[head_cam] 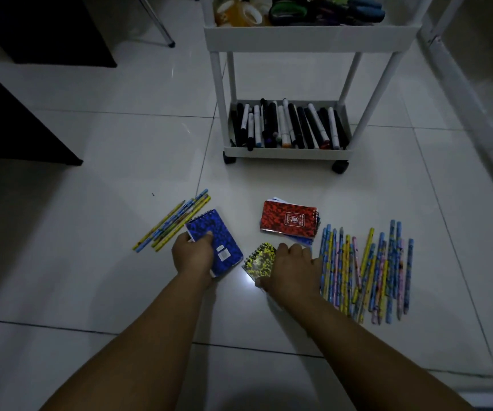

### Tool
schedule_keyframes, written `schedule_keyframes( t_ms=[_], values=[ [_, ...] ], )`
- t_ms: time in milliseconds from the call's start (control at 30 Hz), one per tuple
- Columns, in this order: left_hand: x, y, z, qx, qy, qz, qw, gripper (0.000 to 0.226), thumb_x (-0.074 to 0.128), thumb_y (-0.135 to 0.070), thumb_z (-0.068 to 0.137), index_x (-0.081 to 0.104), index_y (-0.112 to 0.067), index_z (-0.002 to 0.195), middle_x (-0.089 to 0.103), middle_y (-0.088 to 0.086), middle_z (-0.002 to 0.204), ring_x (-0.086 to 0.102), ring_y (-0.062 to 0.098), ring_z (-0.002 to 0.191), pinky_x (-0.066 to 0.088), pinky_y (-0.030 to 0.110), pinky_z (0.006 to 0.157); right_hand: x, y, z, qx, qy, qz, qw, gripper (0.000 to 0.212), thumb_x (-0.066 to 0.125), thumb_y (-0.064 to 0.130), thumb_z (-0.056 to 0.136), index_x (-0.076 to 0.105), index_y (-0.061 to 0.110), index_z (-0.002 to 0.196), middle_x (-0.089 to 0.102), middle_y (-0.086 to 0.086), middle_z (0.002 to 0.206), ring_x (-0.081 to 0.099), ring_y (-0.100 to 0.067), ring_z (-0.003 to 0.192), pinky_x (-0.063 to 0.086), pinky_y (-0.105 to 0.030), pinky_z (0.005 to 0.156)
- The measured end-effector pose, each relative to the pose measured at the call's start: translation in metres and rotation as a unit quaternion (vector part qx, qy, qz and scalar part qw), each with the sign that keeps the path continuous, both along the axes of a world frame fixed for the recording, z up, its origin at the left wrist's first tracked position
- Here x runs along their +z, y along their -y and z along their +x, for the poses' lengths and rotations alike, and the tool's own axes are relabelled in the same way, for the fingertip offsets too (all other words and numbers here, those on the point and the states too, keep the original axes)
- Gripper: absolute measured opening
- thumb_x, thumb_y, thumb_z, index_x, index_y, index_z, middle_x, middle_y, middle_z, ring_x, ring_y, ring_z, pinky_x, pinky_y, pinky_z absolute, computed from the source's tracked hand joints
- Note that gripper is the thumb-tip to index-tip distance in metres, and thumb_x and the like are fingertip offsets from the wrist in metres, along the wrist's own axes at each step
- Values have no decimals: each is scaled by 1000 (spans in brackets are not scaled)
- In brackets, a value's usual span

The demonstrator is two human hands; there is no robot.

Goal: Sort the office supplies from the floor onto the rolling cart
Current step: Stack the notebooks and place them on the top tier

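A: Head view, dim room: a white rolling cart [286,152] stands on a pale tiled floor [120,143]. Its bottom shelf holds a heap of black and white markers [286,126]; its upper tray carries tape rolls [239,13] on the left and dark-handled scissors [328,10] on the right. What lies in front of the cart?

B: Nearest the cart's front edge sits a red notebook [289,222], resting on top of at least one blue-edged notebook. Nearer the person than the cart and off to its right, a wide spread of patterned pencils [366,271] lies on the floor. Off to the cart's left, a smaller bunch of yellow and blue pencils [174,223] lies slanted.

A: And the hands?

B: The left hand [193,256] grips a blue spiral notebook [215,243], thumb curled over the cover; the notebook's far corner overlaps the small pencil bunch. The right hand [291,271] is laid over a yellow-and-black spiral notebook [259,261], fingers bent across its right half. Whether that notebook is lifted or flat on the floor cannot be told. Both notebooks lie well in front of the cart, closer to the person than the red one.

A: Anything left of the cart?

B: Dark furniture [17,120] and a metal leg [162,28].
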State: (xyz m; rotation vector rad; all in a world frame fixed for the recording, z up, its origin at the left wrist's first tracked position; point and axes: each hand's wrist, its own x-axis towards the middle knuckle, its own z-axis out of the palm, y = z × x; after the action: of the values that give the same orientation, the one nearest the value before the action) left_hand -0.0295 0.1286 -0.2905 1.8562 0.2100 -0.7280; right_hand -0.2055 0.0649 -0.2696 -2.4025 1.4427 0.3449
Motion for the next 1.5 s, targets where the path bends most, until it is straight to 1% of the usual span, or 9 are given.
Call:
schedule_keyframes(
  t_ms=[300, 433, 600, 700, 867, 1000, 1167, 1300, 1500],
  values=[
    [1, -3, 5, -6, 11, 22, 1000, 4, 67, -24, 87, 66, -21, 87, 72, 2, 83, 71, 23, 67, 61, 43, 64, 3, 24, 11, -111, 197, 156, 962, 16, 61, 26, 94, 52, 17, 104, 64, -6, 105, 60, -24, 95, 52, -39, 80],
    [2, 0, -1, -18, -10, 12, 1000, 9, 65, -24, 89, 65, -18, 96, 72, 5, 89, 72, 26, 70, 61, 48, 67, 10, 32, 20, -201, 338, 219, 893, 15, 61, 31, 94, 50, 23, 101, 61, -2, 90, 62, -24, 76, 56, -43, 72],
    [7, 11, -17, -38, -25, -29, 999, 23, 68, -39, 86, 68, -16, 87, 74, 8, 84, 72, 29, 73, 60, 49, 69, 11, 34, 44, -278, 412, 238, 835, 16, 60, 26, 95, 55, 22, 110, 60, 6, 94, 61, -15, 81, 52, -32, 67],
    [11, 17, -28, -75, -56, -90, 992, 30, 78, -40, 77, 72, -12, 86, 75, 8, 81, 73, 28, 74, 60, 44, 70, 10, 34, 57, -281, 420, 252, 825, 17, 58, 18, 95, 60, 20, 111, 65, -2, 105, 63, -17, 91, 54, -33, 79],
    [8, 19, -27, -89, -55, -86, 991, 17, 79, -16, 77, 72, -14, 93, 76, 6, 83, 74, 27, 73, 60, 51, 72, 12, 51, 60, -166, 346, 183, 905, 24, 56, 12, 93, 71, 17, 111, 70, -3, 110, 64, -21, 102, 51, -34, 90],
    [7, 17, -19, -65, -68, -76, 993, 16, 79, -14, 78, 71, -14, 92, 76, 7, 83, 74, 27, 71, 59, 53, 66, 8, 86, 42, -82, 132, -22, 988, 40, 67, 22, 81, 59, 22, 121, 60, -7, 117, 50, -32, 110, 41, -42, 90],
    [7, 16, -18, -64, -70, -71, 993, 17, 79, -14, 78, 71, -13, 93, 76, 8, 85, 74, 29, 74, 59, 55, 70, -5, 122, 22, -6, -6, 15, 1000, 83, 71, 55, 75, 32, 22, 140, 47, -7, 133, 36, -31, 126, 27, -51, 99],
    [7, 19, -19, -59, -70, -65, 994, 19, 79, -15, 76, 71, -14, 93, 76, 7, 84, 74, 28, 73, 59, 54, 70, -7, 133, 22, 37, -57, 14, 998, 92, 71, 67, 66, 37, 20, 136, 47, -10, 130, 41, -31, 124, 22, -55, 105],
    [10, 19, -19, -48, -71, -61, 994, 18, 80, -16, 76, 71, -15, 92, 76, 7, 84, 74, 27, 71, 60, 53, 68, 0, 134, 26, 35, -33, 21, 999, 96, 82, 64, 51, 41, 19, 125, 49, -9, 117, 49, -30, 109, 36, -45, 93]
  ],
)
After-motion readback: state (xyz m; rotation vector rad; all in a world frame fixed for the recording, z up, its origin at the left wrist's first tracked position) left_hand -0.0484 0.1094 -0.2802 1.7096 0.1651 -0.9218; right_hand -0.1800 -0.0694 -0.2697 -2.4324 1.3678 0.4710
